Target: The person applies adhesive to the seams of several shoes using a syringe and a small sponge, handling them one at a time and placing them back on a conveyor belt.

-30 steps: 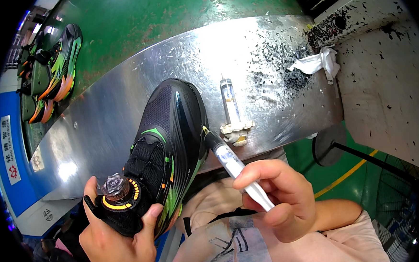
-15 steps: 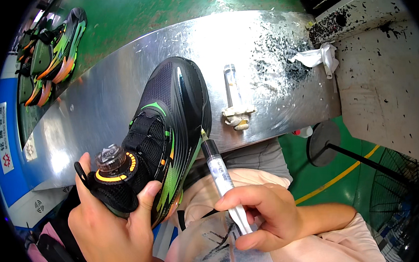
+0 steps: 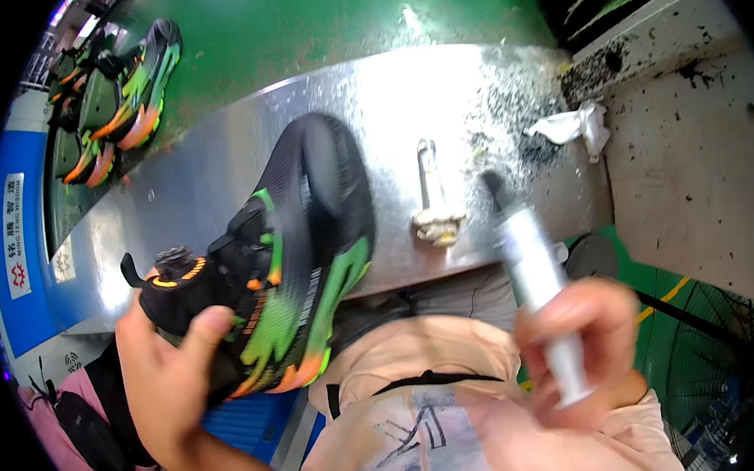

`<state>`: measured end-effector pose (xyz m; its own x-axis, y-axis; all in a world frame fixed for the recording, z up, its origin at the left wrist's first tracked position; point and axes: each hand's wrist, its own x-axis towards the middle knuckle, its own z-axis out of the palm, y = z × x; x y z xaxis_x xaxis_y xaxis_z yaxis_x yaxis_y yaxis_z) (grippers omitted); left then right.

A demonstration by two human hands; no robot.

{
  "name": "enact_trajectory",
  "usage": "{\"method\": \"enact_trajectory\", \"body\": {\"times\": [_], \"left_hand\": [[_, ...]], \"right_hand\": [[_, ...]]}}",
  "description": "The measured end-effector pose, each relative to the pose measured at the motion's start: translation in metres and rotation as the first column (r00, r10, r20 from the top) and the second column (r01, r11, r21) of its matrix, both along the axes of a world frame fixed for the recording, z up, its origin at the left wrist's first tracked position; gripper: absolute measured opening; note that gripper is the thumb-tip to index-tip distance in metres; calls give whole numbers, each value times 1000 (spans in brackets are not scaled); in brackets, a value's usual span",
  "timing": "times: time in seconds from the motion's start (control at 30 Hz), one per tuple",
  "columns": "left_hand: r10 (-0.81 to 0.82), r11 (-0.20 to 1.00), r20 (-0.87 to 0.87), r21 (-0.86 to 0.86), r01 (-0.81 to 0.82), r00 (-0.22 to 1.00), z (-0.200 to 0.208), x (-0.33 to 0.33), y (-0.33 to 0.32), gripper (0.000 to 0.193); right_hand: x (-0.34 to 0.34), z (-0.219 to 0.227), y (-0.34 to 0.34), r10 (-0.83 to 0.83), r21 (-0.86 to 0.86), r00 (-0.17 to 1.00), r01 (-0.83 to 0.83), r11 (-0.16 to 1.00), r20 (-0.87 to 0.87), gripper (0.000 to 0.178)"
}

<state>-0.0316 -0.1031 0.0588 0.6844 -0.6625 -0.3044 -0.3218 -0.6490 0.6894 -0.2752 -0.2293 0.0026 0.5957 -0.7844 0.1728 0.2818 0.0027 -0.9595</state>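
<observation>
My left hand [image 3: 173, 360] is closed round the heel and ankle collar of a black sneaker [image 3: 295, 240]. Its toe points away from me, and its green and orange sidewall faces up to the right. An orange-ringed dial [image 3: 176, 267] sits near the collar. In my right hand [image 3: 578, 340], out to the right and smeared by motion, is a clear syringe [image 3: 529, 256] with a dark tip end. That tip is apart from the shoe, over the bench's right part. Between shoe and syringe, a second syringe-like tube [image 3: 429, 176] lies on the bench, its near end caked with pale residue.
The curved metal bench [image 3: 217, 167] is stained black at its right. A crumpled white cloth [image 3: 582, 126] lies by the spattered pale panel [image 3: 680, 113]. More sneakers [image 3: 139, 86] stand at the far left on a green surface. A fan [image 3: 721, 353] stands at lower right.
The syringe has swung away from the shoe's side, out to the right. The sneaker has rolled in my left hand so that more of its colored sidewall shows.
</observation>
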Motion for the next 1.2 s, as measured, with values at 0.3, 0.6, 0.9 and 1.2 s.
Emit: {"method": "enact_trajectory", "body": {"times": [0.3,0.6,0.9,1.2], "left_hand": [[-182,957,292,-167,238,939,0,108,-145,36],[-191,966,519,-50,253,833,-72,81,-397,71],[365,903,924,-323,-284,110,-81,261,-79,52],[143,940,230,-336,-60,963,-20,196,-10,29]], "right_hand": [[-27,-32,-91,-25,-131,949,-17,991,-313,59],[-31,-44,-90,91,-6,921,-100,995,-380,52],[-26,-37,-92,202,-157,845,-315,936,-495,50],[-26,-22,-102,121,-250,740,-370,895,-662,42]]}}
